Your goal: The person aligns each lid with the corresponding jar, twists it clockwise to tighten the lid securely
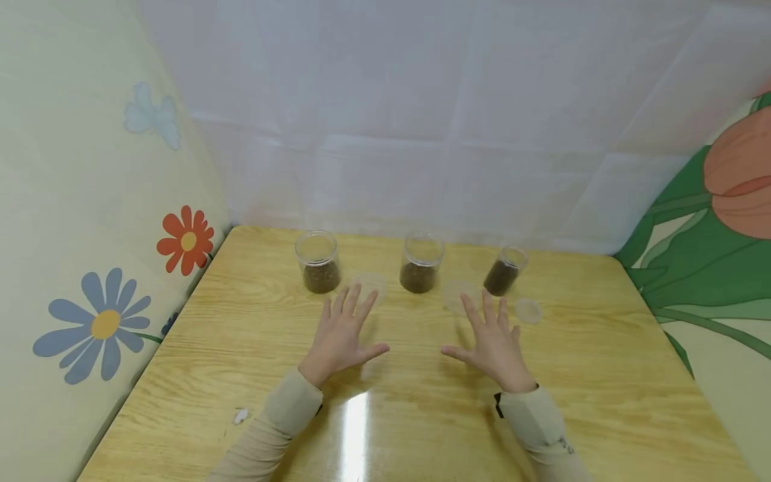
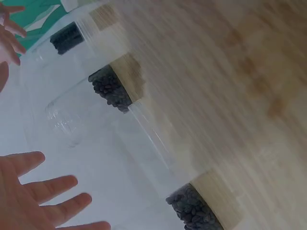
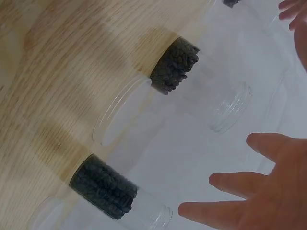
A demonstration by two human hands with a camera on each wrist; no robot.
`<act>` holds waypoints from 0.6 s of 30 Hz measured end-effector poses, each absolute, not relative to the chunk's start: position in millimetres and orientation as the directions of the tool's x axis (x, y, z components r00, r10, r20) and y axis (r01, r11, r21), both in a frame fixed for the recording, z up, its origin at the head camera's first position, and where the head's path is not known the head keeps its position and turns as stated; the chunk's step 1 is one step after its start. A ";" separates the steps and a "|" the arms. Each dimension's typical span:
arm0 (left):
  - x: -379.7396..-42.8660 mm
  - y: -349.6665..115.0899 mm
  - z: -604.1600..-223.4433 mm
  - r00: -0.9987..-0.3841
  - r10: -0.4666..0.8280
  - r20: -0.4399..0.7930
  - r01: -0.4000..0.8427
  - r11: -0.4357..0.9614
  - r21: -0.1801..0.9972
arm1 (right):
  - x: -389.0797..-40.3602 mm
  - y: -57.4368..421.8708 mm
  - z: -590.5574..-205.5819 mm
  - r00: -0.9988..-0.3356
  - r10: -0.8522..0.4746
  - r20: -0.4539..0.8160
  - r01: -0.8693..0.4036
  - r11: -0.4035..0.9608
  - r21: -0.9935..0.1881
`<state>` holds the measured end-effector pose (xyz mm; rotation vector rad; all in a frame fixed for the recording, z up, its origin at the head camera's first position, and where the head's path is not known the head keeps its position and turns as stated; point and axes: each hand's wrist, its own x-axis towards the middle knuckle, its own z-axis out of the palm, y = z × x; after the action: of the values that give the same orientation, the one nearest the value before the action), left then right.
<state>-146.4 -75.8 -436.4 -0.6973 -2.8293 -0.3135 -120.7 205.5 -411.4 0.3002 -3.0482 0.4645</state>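
Note:
Three clear jars stand uncovered in a row, each partly filled with small dark bean-like pieces: the left jar (image 1: 321, 274), the middle jar (image 1: 418, 274) and a narrower right jar (image 1: 502, 276). A clear round lid lies beside each one: the left lid (image 1: 372, 282), the middle lid (image 1: 459, 294) and the small right lid (image 1: 529, 311). My left hand (image 1: 342, 335), fingers spread, holds nothing in front of the left jar and overlaps its lid in the head view. Likewise spread and holding nothing, my right hand (image 1: 495, 345) is before the right jar, fingertips overlapping the middle lid.
The wooden table (image 1: 602, 375) meets a white cloth (image 1: 385, 134) behind the jars. Flower-patterned cloth (image 1: 72, 201) hangs on the left, and more (image 1: 717, 268) on the right. A light reflection and a small pale worn spot (image 1: 241, 416) show on the tabletop.

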 end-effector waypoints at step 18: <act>-144.9 -82.8 -437.3 -0.844 0.360 0.399 0.510 0.770 0.384 | -120.6 201.8 -412.3 -0.962 -0.208 0.177 -0.266 0.861 -0.434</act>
<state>-144.9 -82.8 -437.3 -0.6715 -2.6623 -0.7034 -120.6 201.8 -412.3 0.3722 -2.9102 0.7058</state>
